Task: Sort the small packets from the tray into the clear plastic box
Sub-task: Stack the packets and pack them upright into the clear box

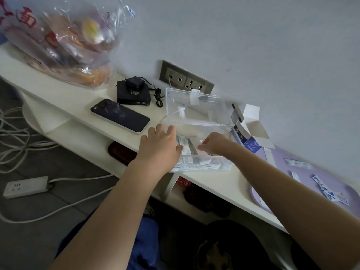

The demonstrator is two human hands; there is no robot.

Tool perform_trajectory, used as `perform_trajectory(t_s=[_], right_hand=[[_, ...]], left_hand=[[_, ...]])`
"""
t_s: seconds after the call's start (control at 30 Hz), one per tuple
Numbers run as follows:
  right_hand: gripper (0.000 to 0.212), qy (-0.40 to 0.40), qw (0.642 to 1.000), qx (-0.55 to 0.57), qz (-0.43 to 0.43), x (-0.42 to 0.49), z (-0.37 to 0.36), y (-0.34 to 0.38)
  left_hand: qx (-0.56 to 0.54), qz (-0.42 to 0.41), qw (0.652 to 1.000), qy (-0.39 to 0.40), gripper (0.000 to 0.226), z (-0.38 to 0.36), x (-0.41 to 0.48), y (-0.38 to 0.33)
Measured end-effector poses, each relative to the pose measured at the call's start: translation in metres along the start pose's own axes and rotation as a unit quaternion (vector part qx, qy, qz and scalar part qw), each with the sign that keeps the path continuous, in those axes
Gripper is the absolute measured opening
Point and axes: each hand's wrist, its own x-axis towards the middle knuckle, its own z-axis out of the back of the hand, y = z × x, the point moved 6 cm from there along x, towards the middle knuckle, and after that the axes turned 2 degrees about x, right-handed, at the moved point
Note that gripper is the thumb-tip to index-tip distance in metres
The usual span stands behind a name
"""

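- Left hand [161,145]: fingers spread and nearly straight, laid on the left rim of the clear plastic box [202,164]. It grips nothing. Use it to steady the box.
- Right hand [214,144]: reaches into the box, fingers curled down over the stacked packets [186,148]. Whether it pinches 1 cannot be told.
- Lay each packet flat and parallel to the rows already in the box. Press lightly so the raised lid [194,108] can close.
- Loose packets [333,195] lie on the lilac tray [305,175], to the right of the box. Take them 1 at a time.
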Motion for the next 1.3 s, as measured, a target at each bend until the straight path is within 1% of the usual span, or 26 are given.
perform_trajectory(t_s=[0.13, 0.27, 0.37, 0.43, 0.6, 0.7, 0.97, 1.07, 1.1, 1.23, 1.3], right_hand=[[0.025, 0.003, 1.000, 0.013, 0.005, 0.001, 0.002, 0.000], [0.028, 0.009, 0.999, 0.050, -0.006, 0.000, 0.004, 0.004], [0.029, 0.012, 0.999, 0.051, 0.001, -0.001, 0.003, 0.009], [0.029, 0.011, 0.999, 0.043, 0.008, -0.002, 0.004, 0.012], [0.022, 0.007, 1.000, -0.006, 0.024, -0.006, 0.005, 0.018], [0.023, -0.001, 0.999, -0.024, 0.035, -0.004, 0.005, 0.019], [0.040, -0.021, 0.993, -0.085, 0.083, -0.014, 0.009, 0.014], [0.028, -0.062, 0.974, -0.178, 0.125, -0.032, 0.014, 0.010], [0.029, -0.084, 0.964, -0.201, 0.152, -0.039, 0.016, 0.009], [0.031, -0.131, 0.959, -0.165, 0.187, -0.063, 0.019, -0.010], [0.029, -0.164, 0.954, -0.145, 0.205, -0.072, 0.021, -0.021]], left_hand=[[-0.003, -0.001, 1.000, 0.001, 0.045, 0.000, 0.000, 0.000], [-0.006, -0.002, 1.000, 0.002, 0.045, -0.001, 0.000, 0.000], [-0.008, 0.000, 1.000, 0.005, 0.045, -0.002, 0.000, -0.001], [-0.009, 0.001, 1.000, 0.007, 0.044, -0.003, 0.000, -0.001], [-0.005, 0.000, 1.000, 0.006, 0.044, -0.003, 0.000, -0.002], [-0.004, -0.001, 1.000, 0.005, 0.044, -0.003, 0.000, -0.002], [0.004, 0.004, 1.000, -0.002, 0.043, -0.005, 0.000, -0.003], [0.030, 0.007, 0.999, -0.020, 0.041, -0.003, -0.002, -0.006], [0.044, 0.008, 0.998, -0.034, 0.039, -0.002, -0.002, -0.007], [0.072, -0.009, 0.993, -0.090, 0.035, 0.004, -0.002, -0.023], [0.071, -0.036, 0.991, -0.112, 0.034, 0.003, -0.004, -0.038]])
